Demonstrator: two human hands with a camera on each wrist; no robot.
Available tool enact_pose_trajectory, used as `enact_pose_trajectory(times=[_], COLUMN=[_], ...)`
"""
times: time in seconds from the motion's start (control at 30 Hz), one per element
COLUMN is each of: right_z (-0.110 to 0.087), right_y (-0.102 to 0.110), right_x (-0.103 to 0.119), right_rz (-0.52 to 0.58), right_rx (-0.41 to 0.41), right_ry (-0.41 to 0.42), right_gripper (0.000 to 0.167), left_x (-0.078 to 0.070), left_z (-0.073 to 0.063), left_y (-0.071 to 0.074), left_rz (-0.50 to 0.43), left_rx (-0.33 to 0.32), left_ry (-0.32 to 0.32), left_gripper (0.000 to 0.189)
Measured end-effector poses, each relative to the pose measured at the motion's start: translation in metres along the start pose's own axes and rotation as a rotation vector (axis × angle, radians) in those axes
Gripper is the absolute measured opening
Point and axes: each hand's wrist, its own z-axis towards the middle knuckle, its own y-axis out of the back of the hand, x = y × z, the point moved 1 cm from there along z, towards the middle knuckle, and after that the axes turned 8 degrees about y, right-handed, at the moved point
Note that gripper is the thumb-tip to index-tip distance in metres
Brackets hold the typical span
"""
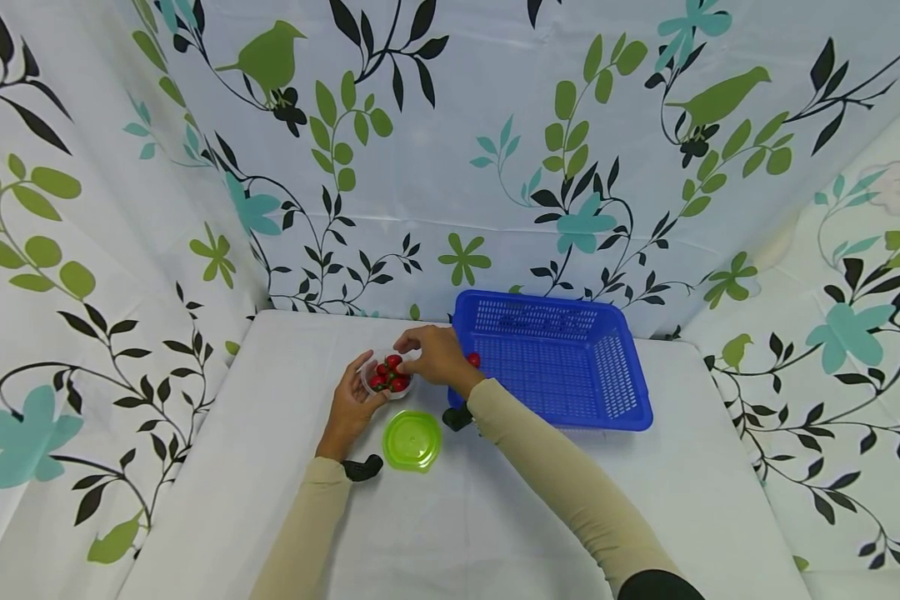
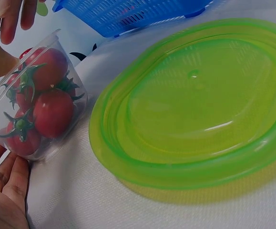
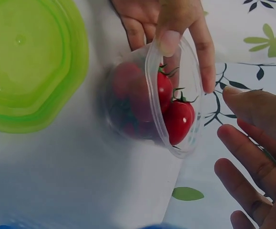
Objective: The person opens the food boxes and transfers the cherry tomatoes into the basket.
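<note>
My left hand (image 1: 350, 410) holds a small clear plastic container (image 1: 367, 385), its thumb at the rim and its fingers around the side. Several cherry tomatoes (image 2: 54, 112) with green stems fill part of the container. Just over its opening is my right hand (image 1: 437, 357), fingers apart and nothing seen between them; the right wrist view shows these fingers (image 3: 254, 152) beside the rim. A light green lid (image 1: 412, 441) lies flat on the table near the container.
A blue plastic basket (image 1: 551, 371) stands at the back right of the white table (image 1: 450, 533). One red tomato (image 1: 473, 359) shows at its left side, partly behind my right wrist. Patterned curtains (image 1: 435, 242) hang behind and at both sides.
</note>
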Motion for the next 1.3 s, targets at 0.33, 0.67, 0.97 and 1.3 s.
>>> enact_pose_trajectory(times=[0.33, 0.67, 0.97, 1.3], right_z=[-0.0020, 0.0008, 0.0023, 0.0038], right_y=[-0.0032, -0.0067, -0.0069, -0.0107], right_x=[0.0012, -0.0004, 0.0030, 0.0091], right_rz=[-0.025, -0.066, -0.113, -0.186], right_rx=[0.026, 0.063, 0.096, 0.121], right_ry=[-0.021, -0.057, -0.067, -0.101], right_gripper=[0.032, 0.032, 0.031, 0.024], left_x=[0.0001, -0.0002, 0.0028, 0.0017], left_z=[-0.0005, -0.0004, 0.0011, -0.0005], left_y=[-0.0015, -0.0009, 0.0001, 0.0006], left_rz=[-0.011, -0.011, -0.009, -0.014], left_rx=[0.001, 0.001, -0.002, -0.002], left_ry=[-0.015, -0.009, -0.013, -0.011], left_gripper=[0.085, 0.084, 0.086, 0.086])
